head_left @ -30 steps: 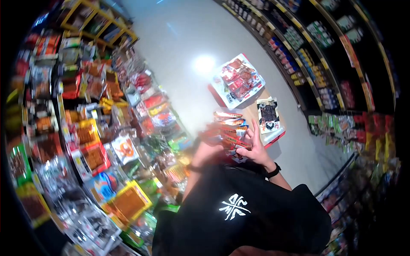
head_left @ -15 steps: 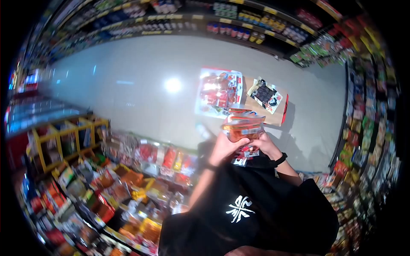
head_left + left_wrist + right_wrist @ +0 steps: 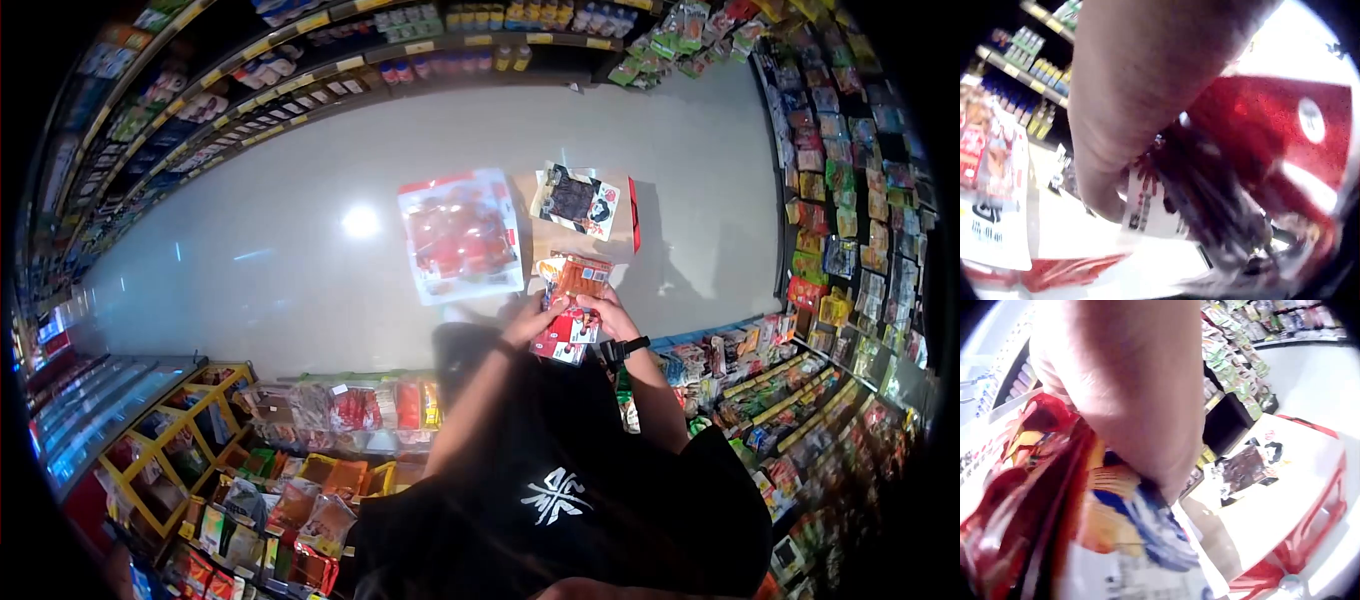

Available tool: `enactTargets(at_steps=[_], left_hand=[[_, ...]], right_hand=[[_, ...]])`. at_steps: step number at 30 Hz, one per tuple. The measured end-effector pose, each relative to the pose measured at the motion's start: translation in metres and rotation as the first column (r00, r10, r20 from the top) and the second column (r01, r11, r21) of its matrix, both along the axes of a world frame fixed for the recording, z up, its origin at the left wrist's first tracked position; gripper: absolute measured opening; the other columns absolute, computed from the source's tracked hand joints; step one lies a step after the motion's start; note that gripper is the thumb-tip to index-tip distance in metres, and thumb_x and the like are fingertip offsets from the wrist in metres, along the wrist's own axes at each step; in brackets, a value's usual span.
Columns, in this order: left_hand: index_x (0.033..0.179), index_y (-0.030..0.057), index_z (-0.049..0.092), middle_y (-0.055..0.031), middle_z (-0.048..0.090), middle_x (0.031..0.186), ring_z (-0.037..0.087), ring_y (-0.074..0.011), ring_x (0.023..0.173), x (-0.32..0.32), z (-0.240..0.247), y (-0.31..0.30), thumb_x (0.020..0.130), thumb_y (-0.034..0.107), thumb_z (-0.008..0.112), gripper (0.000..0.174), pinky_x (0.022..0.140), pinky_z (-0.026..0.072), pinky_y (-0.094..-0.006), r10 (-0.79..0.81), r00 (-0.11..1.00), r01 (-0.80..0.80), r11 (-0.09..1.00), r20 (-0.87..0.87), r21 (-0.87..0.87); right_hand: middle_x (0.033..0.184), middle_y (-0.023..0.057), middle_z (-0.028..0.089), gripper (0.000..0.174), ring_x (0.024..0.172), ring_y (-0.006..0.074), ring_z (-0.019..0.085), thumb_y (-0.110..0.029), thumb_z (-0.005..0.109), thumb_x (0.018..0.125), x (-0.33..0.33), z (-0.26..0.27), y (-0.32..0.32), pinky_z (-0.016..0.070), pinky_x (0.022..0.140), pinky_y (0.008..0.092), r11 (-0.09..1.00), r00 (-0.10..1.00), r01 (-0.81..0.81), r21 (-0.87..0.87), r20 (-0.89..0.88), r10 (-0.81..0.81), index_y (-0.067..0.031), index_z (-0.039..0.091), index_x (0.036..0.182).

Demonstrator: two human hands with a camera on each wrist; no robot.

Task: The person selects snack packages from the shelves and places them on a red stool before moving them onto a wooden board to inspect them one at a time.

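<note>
In the head view both hands hold a stack of snack packets (image 3: 582, 277) in front of the body. My left hand (image 3: 535, 320) grips the stack's left side, its thumb over the front. From the other side my right hand (image 3: 615, 318) grips it, thumb also toward the front. The upper packet shows orange-brown food behind clear film; below it are red and white packs (image 3: 572, 335). Both wrist views show the hands from close behind, with red, shiny wrapping (image 3: 1266, 119) and a blue, yellow and white printed pack (image 3: 1141, 512); most fingertips are hidden.
Ahead stands a low red-legged stool (image 3: 1316, 544) with a pale top, bearing a black-and-white packet of dark food (image 3: 577, 202). Left of it lies a large clear bag of red packs (image 3: 460, 240). Snack bins (image 3: 300, 500) and shelves (image 3: 850, 230) border the aisle floor (image 3: 300, 300).
The head view has swung round, so the bins moved lower and the shelves crossed to the top. The packets have turned from edge-on to face up, and both hands now hold them low.
</note>
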State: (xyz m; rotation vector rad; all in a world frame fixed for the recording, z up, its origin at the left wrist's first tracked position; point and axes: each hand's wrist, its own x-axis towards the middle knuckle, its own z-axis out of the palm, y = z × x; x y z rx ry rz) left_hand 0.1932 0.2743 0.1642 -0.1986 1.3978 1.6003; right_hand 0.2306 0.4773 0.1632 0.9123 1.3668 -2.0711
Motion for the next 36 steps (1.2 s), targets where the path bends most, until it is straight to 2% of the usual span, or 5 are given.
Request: enactTargets(at_steps=[7, 14, 21, 28, 36], left_hand=[[0.128, 0.0022, 0.043, -0.0122, 0.067, 0.096, 0.065, -0.0206, 0.087, 0.034, -0.141, 0.044, 0.082, 0.024, 0.073, 0.059, 0.076, 0.0527, -0.0347, 0.108, 0.994, -0.109, 0.993, 0.031, 0.054], [0.129, 0.0012, 0.041, -0.0193, 0.064, 0.103, 0.064, -0.0329, 0.093, -0.026, -0.173, 0.095, 0.078, 0.018, 0.073, 0.062, 0.082, 0.0502, -0.0385, 0.308, 0.927, -0.347, 0.922, -0.215, -0.172], [0.134, 0.0024, 0.038, -0.0221, 0.052, 0.122, 0.056, -0.0373, 0.107, -0.013, -0.203, 0.069, 0.077, 0.024, 0.073, 0.070, 0.089, 0.0457, -0.0473, -0.043, 0.868, -0.264, 0.804, -0.495, -0.532], [0.124, 0.0020, 0.049, -0.0140, 0.063, 0.105, 0.062, -0.0220, 0.096, 0.023, -0.148, -0.027, 0.089, 0.022, 0.063, 0.043, 0.079, 0.0509, -0.0343, 0.233, 0.956, -0.287, 0.873, -0.180, -0.394], [0.090, 0.0035, 0.059, 0.0002, 0.055, 0.073, 0.048, -0.0080, 0.066, -0.008, -0.139, -0.122, 0.089, 0.020, 0.065, 0.018, 0.059, 0.0413, -0.0248, 0.396, 0.627, -0.774, 0.412, -0.670, -0.481]], right_hand=[[0.098, 0.0098, 0.066, 0.044, 0.069, 0.0151, 0.065, -0.002, 0.063, 0.085, -0.028, -0.097, 0.053, 0.0540, 0.047, 0.0273, 0.973, 0.990, -0.070, -0.219, 0.107, 0.095, -0.0024, 0.046, 0.125], [0.101, 0.0062, 0.066, 0.041, 0.083, 0.0144, 0.064, -0.004, 0.069, 0.081, -0.092, -0.189, 0.084, 0.0526, 0.063, 0.0274, 0.994, 0.989, -0.113, 0.005, 0.100, 0.112, -0.0032, 0.052, 0.118], [0.099, 0.0076, 0.061, 0.060, 0.075, 0.0124, 0.061, -0.010, 0.075, 0.078, -0.138, -0.226, 0.068, 0.0516, 0.051, 0.0253, 0.852, 0.952, -0.235, 0.469, -0.067, 0.300, -0.0036, 0.037, 0.124], [0.126, 0.0189, 0.050, 0.079, 0.113, 0.0251, 0.053, -0.009, 0.071, 0.079, -0.109, -0.217, 0.041, 0.0445, 0.095, 0.0346, 0.870, 0.978, 0.044, 0.492, -0.200, 0.063, 0.0055, 0.022, 0.140], [0.131, 0.0250, 0.040, 0.065, 0.125, 0.0374, 0.038, -0.015, 0.066, 0.082, -0.065, -0.198, -0.001, 0.0303, 0.106, 0.0444, 0.255, 0.981, 0.134, 0.958, -0.165, 0.104, 0.0055, 0.034, 0.134]])
